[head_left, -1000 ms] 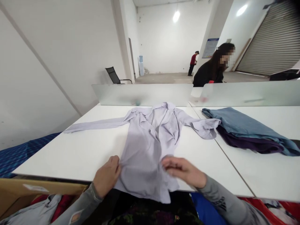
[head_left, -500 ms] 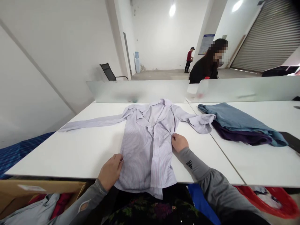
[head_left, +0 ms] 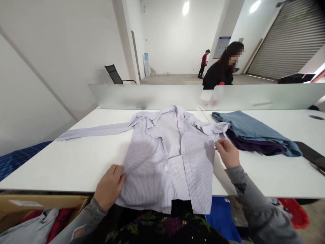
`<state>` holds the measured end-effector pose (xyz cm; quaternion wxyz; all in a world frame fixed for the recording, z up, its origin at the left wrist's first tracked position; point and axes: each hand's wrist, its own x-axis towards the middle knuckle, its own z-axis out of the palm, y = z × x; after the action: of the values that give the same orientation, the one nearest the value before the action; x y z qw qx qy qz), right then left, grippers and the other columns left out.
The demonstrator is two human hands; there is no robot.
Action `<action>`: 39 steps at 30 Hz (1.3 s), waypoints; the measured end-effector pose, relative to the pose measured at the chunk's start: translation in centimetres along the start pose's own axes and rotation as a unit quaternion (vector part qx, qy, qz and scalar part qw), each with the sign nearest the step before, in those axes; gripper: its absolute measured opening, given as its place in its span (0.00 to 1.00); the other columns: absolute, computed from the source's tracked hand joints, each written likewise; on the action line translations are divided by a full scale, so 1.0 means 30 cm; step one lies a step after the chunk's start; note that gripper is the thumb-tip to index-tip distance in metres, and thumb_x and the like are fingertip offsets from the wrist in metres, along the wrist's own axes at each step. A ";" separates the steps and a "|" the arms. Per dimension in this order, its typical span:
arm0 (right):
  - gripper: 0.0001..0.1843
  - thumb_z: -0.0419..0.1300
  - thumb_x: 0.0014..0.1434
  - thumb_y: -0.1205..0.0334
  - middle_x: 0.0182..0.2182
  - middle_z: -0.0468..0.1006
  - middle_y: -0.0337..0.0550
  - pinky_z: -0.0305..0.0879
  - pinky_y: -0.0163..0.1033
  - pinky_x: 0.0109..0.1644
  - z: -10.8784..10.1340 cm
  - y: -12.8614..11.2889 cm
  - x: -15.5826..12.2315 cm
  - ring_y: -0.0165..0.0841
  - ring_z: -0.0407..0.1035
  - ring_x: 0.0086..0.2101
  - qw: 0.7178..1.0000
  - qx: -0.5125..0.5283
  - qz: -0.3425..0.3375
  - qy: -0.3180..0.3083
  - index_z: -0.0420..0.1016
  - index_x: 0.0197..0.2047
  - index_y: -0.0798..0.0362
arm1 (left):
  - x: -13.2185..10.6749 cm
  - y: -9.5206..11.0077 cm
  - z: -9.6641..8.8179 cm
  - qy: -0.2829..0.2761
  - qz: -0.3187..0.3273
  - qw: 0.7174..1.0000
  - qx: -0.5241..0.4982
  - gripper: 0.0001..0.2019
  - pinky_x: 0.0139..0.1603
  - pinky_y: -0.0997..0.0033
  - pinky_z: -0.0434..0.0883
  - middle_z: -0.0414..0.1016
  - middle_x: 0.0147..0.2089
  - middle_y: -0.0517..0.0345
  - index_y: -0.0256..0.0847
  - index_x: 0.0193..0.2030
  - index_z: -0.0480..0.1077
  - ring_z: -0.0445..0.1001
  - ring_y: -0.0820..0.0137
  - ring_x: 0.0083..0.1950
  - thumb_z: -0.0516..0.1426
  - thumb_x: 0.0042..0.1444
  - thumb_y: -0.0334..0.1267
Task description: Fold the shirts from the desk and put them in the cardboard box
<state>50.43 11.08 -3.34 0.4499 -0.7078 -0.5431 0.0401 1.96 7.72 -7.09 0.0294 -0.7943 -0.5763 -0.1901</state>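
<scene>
A pale lilac striped shirt (head_left: 162, 152) lies front-up on the white table (head_left: 76, 162), its fronts spread apart and one long sleeve stretched out to the left. My left hand (head_left: 109, 186) pinches the shirt's lower left hem at the table's near edge. At the shirt's right side, near the crumpled right sleeve, my right hand (head_left: 227, 152) grips the edge of the cloth with closed fingers. Grey sleeves cover both my arms.
A folded pile of blue and purple garments (head_left: 254, 134) lies right of the shirt, a dark phone (head_left: 311, 156) beyond it. Frosted dividers (head_left: 152, 96) close the table's far edge. A cardboard box of clothes (head_left: 30, 210) stands below left. Two people are behind the dividers.
My right hand moved from the hem up the shirt and then out to the right, drawing the right front open and flat. My left hand stayed on the lower left hem.
</scene>
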 end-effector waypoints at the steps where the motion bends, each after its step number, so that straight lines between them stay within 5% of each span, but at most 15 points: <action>1: 0.16 0.53 0.59 0.46 0.23 0.71 0.37 0.64 0.36 0.32 -0.010 -0.032 -0.068 0.31 0.67 0.26 0.998 -0.025 -0.039 -0.053 0.68 0.32 0.51 | -0.009 0.021 -0.011 0.021 0.029 0.999 0.007 0.08 0.48 0.59 0.68 0.70 0.45 0.49 0.43 0.44 0.64 0.71 0.59 0.46 0.48 0.64 0.40; 5: 0.16 0.58 0.58 0.45 0.26 0.69 0.38 0.60 0.37 0.30 -0.013 -0.140 -0.319 0.31 0.63 0.26 0.949 -0.094 -0.169 -0.248 0.68 0.31 0.50 | -0.034 0.147 -0.032 -0.054 0.239 0.969 0.000 0.13 0.50 0.57 0.67 0.71 0.49 0.49 0.43 0.48 0.66 0.70 0.59 0.49 0.53 0.62 0.48; 8: 0.10 0.53 0.63 0.55 0.33 0.71 0.43 0.62 0.38 0.34 0.014 -0.144 -0.391 0.34 0.66 0.31 0.925 -0.129 -0.228 -0.275 0.68 0.34 0.51 | -0.037 0.222 -0.002 -0.089 0.348 0.932 0.036 0.14 0.48 0.57 0.68 0.72 0.50 0.50 0.42 0.52 0.66 0.70 0.58 0.50 0.55 0.62 0.44; 13: 0.13 0.46 0.65 0.65 0.30 0.69 0.43 0.62 0.39 0.34 0.024 -0.097 -0.359 0.33 0.66 0.29 0.920 -0.152 -0.237 -0.272 0.65 0.30 0.52 | -0.038 0.229 0.039 -0.027 0.391 0.918 0.056 0.08 0.46 0.59 0.70 0.73 0.45 0.50 0.37 0.46 0.68 0.70 0.60 0.48 0.51 0.63 0.30; 19: 0.13 0.62 0.57 0.51 0.34 0.71 0.44 0.64 0.41 0.35 -0.031 -0.176 -0.431 0.37 0.67 0.34 0.897 -0.181 -0.273 -0.298 0.68 0.37 0.52 | -0.036 0.219 -0.040 -0.094 0.319 0.941 -0.068 0.10 0.42 0.64 0.69 0.72 0.40 0.54 0.39 0.41 0.68 0.69 0.65 0.43 0.46 0.65 0.31; 22: 0.12 0.64 0.54 0.60 0.39 0.72 0.47 0.64 0.45 0.36 -0.032 -0.210 -0.489 0.42 0.66 0.38 0.881 -0.237 -0.308 -0.270 0.70 0.41 0.52 | -0.026 0.215 -0.069 -0.149 0.263 0.947 -0.108 0.12 0.39 0.67 0.67 0.70 0.36 0.57 0.39 0.36 0.66 0.69 0.68 0.38 0.44 0.67 0.34; 24: 0.05 0.58 0.57 0.68 0.37 0.72 0.47 0.64 0.44 0.37 -0.027 -0.209 -0.504 0.40 0.65 0.37 0.878 -0.239 -0.322 -0.260 0.71 0.38 0.52 | -0.016 0.207 -0.071 -0.165 0.236 0.950 -0.123 0.12 0.39 0.68 0.66 0.69 0.35 0.57 0.39 0.34 0.65 0.69 0.69 0.37 0.44 0.67 0.35; 27: 0.10 0.50 0.62 0.72 0.34 0.71 0.46 0.64 0.41 0.38 -0.026 -0.183 -0.494 0.37 0.66 0.36 0.888 -0.187 -0.327 -0.265 0.71 0.34 0.52 | 0.006 0.216 -0.061 -0.157 0.185 0.958 -0.155 0.12 0.38 0.70 0.65 0.69 0.35 0.59 0.40 0.35 0.63 0.69 0.70 0.36 0.43 0.67 0.36; 30: 0.11 0.50 0.64 0.69 0.32 0.71 0.44 0.63 0.39 0.37 -0.025 -0.165 -0.477 0.36 0.66 0.35 0.904 -0.165 -0.301 -0.256 0.69 0.31 0.52 | 0.034 0.285 -0.045 -0.133 0.142 0.969 -0.152 0.12 0.35 0.71 0.64 0.69 0.36 0.59 0.41 0.37 0.63 0.70 0.72 0.34 0.45 0.67 0.44; 34: 0.14 0.55 0.64 0.53 0.29 0.70 0.43 0.60 0.39 0.34 0.025 -0.211 -0.492 0.36 0.66 0.31 0.921 -0.228 -0.242 -0.201 0.67 0.31 0.53 | 0.069 0.445 0.004 -0.101 0.126 0.986 -0.051 0.17 0.32 0.68 0.64 0.71 0.39 0.55 0.41 0.38 0.65 0.71 0.67 0.35 0.51 0.61 0.54; 36: 0.13 0.57 0.62 0.52 0.31 0.71 0.46 0.58 0.39 0.32 0.064 -0.251 -0.506 0.37 0.67 0.33 0.918 -0.276 -0.218 -0.184 0.69 0.34 0.54 | 0.081 0.508 0.037 -0.102 0.116 0.988 -0.004 0.13 0.31 0.67 0.63 0.71 0.39 0.51 0.39 0.38 0.66 0.71 0.64 0.36 0.53 0.60 0.47; 39: 0.05 0.56 0.60 0.65 0.33 0.73 0.49 0.55 0.38 0.32 0.106 -0.283 -0.505 0.39 0.69 0.35 0.904 -0.324 -0.197 -0.197 0.71 0.35 0.56 | 0.099 0.536 0.075 -0.136 0.105 0.985 0.032 0.06 0.29 0.68 0.61 0.71 0.38 0.49 0.36 0.38 0.67 0.71 0.65 0.34 0.50 0.57 0.32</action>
<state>36.31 0.83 -6.00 0.0777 -0.6711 -0.7319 -0.0888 18.24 5.64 -5.42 -0.0038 -0.8677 -0.4938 -0.0579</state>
